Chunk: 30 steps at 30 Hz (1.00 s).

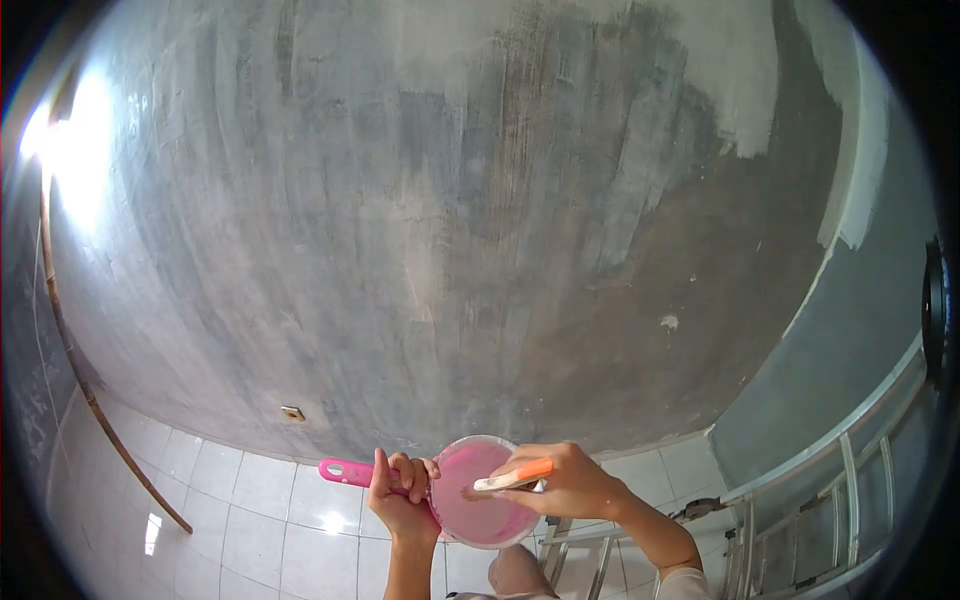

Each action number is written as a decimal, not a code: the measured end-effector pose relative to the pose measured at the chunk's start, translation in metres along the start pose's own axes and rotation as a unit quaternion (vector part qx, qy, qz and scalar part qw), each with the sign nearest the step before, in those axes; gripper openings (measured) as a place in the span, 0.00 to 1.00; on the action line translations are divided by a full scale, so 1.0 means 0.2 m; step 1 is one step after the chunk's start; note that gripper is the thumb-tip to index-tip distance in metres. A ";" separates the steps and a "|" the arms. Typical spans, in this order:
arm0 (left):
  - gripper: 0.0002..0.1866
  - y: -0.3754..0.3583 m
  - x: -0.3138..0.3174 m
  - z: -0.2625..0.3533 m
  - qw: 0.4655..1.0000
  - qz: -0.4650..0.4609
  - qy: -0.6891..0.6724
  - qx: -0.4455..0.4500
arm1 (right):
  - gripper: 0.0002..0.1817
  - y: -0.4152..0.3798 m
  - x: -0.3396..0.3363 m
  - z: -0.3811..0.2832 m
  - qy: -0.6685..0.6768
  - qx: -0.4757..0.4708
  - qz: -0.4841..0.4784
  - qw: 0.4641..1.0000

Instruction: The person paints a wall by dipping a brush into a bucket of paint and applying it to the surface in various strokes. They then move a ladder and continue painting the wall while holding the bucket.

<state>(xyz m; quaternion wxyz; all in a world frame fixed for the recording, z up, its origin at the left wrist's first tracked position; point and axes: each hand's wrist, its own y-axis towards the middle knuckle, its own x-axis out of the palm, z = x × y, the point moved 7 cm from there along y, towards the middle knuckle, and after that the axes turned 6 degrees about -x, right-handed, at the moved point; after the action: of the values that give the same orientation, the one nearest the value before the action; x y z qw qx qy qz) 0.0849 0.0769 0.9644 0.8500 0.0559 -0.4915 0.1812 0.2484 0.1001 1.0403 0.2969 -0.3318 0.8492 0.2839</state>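
My left hand (402, 490) is closed around the handle of a pink water dipper (462, 455), close to its bowl. A pale pinkish film coats the inside of the bowl, with brighter pink showing along the lower edge. In my right hand (575, 484) is a paintbrush (535, 468) with an orange handle, gripped between thumb and fingers. Its bristles point left and overlap the bowl's interior in this view. Both hands are low in front of the wall (460, 250), which has patchy grey and pale coating.
An aluminium ladder (850, 490) stands at the lower right, beside my right arm. A long thin pole (105, 425) leans on the left. White tiles (255, 540) cover the floor. A small outlet (293, 413) sits low on the wall, and a dark round object (934, 310) is at the right edge.
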 end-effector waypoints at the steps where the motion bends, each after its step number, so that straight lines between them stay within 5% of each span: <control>1: 0.26 0.04 0.02 -0.03 1.000 0.002 -0.001 0.000 | 0.09 0.02 0.00 0.07 -0.013 -0.010 -0.006 1.000; 6: 0.27 0.23 0.16 -0.23 0.999 -0.033 0.007 -0.023 | 0.09 0.13 -0.10 0.31 -0.085 -0.018 -0.042 0.995; 9: 0.26 0.32 0.27 -0.27 0.999 -0.013 -0.036 -0.001 | 0.09 0.18 -0.18 0.40 -0.121 -0.104 -0.046 0.986; 12: 0.26 0.38 0.33 -0.31 0.999 -0.018 -0.043 0.010 | 0.09 0.24 -0.27 0.49 -0.082 -0.048 -0.055 0.994; 18: 0.26 0.46 0.34 -0.31 0.998 0.025 -0.044 0.034 | 0.12 0.23 -0.55 0.48 0.087 -0.087 0.097 0.988; 22: 0.26 0.51 0.31 -0.25 0.998 0.014 -0.011 0.053 | 0.15 0.22 -0.49 0.45 0.100 -0.138 0.082 0.982; 25: 0.26 0.55 0.27 -0.21 0.998 0.013 -0.026 0.061 | 0.16 0.15 -0.45 0.39 -0.017 -0.212 0.092 0.973; 26: 0.26 0.56 0.26 -0.20 0.997 0.005 -0.034 0.062 | 0.19 0.12 -0.40 0.46 0.019 -0.140 0.091 0.986; 30: 0.25 0.58 0.19 -0.15 0.995 0.034 -0.048 0.081 | 0.25 0.04 -0.27 0.51 0.017 -0.192 0.139 0.971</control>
<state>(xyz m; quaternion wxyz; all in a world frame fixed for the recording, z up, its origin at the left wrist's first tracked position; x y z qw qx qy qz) 0.0836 0.2022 0.9722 0.8111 0.1166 -0.5174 0.2466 0.3067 0.1961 1.0128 0.1706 -0.2657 0.8218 0.4742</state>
